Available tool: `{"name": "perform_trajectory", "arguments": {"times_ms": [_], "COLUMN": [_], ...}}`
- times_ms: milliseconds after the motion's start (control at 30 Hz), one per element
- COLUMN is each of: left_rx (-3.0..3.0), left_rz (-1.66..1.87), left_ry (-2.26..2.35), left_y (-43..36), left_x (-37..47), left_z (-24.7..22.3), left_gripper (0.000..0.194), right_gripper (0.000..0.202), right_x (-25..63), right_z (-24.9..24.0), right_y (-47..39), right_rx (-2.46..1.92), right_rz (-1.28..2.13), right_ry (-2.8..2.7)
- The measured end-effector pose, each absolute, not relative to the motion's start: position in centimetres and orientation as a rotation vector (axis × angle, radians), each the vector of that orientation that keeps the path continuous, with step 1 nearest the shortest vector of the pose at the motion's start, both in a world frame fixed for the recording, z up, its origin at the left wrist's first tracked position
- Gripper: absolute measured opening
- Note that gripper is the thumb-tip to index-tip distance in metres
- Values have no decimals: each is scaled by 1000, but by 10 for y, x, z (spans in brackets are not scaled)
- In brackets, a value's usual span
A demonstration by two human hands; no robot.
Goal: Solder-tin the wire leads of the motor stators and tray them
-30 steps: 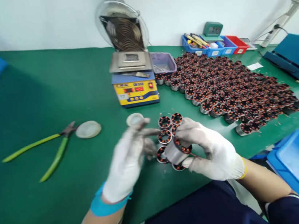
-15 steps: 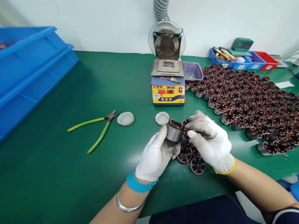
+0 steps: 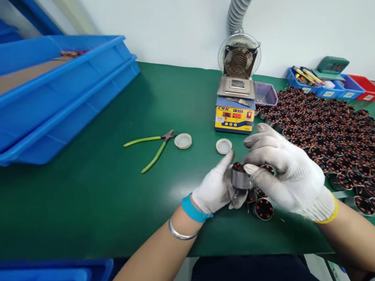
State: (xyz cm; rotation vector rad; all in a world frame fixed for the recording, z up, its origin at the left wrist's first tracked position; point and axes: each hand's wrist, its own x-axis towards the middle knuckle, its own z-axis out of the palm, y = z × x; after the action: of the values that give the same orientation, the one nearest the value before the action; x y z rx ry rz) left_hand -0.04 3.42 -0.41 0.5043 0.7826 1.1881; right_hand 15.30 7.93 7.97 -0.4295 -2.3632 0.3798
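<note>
My left hand [image 3: 214, 187], in a white glove with greyed fingers, is closed around a motor stator [image 3: 240, 180], a grey metal ring with dark, copper-wound inner parts. The ring is held a little above the table, tilted with its wound face up. My right hand [image 3: 289, 175], gloved as well, has its thumb and forefinger pinched at the ring's right upper edge. Whatever lies between those fingertips is too small to make out. Under both hands more stators [image 3: 263, 209] rest on the table, partly hidden by the gloves.
Green-handled cutters [image 3: 157, 150] lie open beside a round whitish lid [image 3: 183, 141]. A second lid [image 3: 223, 146] sits before a yellow-and-blue solder pot [image 3: 234, 115] with a fan behind. Many stators [image 3: 340, 143] stand in rows at right. Blue crates [image 3: 96, 74] occupy the left.
The view has turned left, so everything sits further right in it. My left hand still holds the stator. My right hand has shifted against its edge, with the back of the hand raised.
</note>
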Motion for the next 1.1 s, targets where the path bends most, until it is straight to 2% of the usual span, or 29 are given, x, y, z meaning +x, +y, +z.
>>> {"name": "perform_trajectory", "arguments": {"times_ms": [67, 133, 200, 233, 333, 400, 500, 600, 667, 733, 767, 867, 900, 933, 1033, 1100], "left_rx": [459, 322, 156, 110, 203, 351, 561, 657, 641, 621, 626, 716, 758, 806, 926, 979], "left_rz": [1237, 1462, 1660, 1646, 1240, 1087, 1315, 1579, 1521, 1349, 1257, 1068, 1022, 985, 986, 1095], "left_ry": [706, 632, 579, 569, 538, 515, 630, 820, 824, 755, 731, 765, 792, 809, 877, 1011], "left_y": [32, 31, 32, 33, 34, 30, 23, 20, 20, 21, 21, 21, 20, 20, 22, 24], "left_x": [1, -1, -5, -7, -5, 1, 9, 11, 10, 7, 5, 3, 3, 3, 4, 5], "left_z": [1, 5, 7, 6, -2, -6, -7, -2, -1, -1, -1, -5, -6, -7, -7, -3], "left_gripper": [32, 22, 31, 37, 40, 49, 48, 51, 51, 52, 56, 67, 69, 70, 72, 65], "right_gripper": [8, 7, 7, 7, 8, 8, 9, 9, 12, 9, 16, 72, 81, 81, 60, 52], "right_x": [155, 155, 154, 153, 150, 151, 156, 165, 175, 185, 190, 194, 192, 190, 183, 181], "right_z": [79, 80, 83, 85, 90, 87, 73, 52, 40, 33, 32, 34, 34, 34, 29, 24], "right_y": [82, 83, 81, 80, 77, 77, 77, 81, 87, 93, 94, 90, 87, 84, 78, 78], "right_rx": [-487, -515, -483, -455, -418, -461, -520, -550, -548, -589, -641, -790, -769, -713, -516, -481], "right_rz": [300, 243, 264, 301, 405, 439, 503, 659, 756, 820, 843, 891, 899, 896, 770, 579], "right_ry": [-2361, -2333, -2322, -2321, -2319, -2301, -2185, -1780, -1482, -1480, -1609, -2205, -2366, -2477, -2522, -2454]}}
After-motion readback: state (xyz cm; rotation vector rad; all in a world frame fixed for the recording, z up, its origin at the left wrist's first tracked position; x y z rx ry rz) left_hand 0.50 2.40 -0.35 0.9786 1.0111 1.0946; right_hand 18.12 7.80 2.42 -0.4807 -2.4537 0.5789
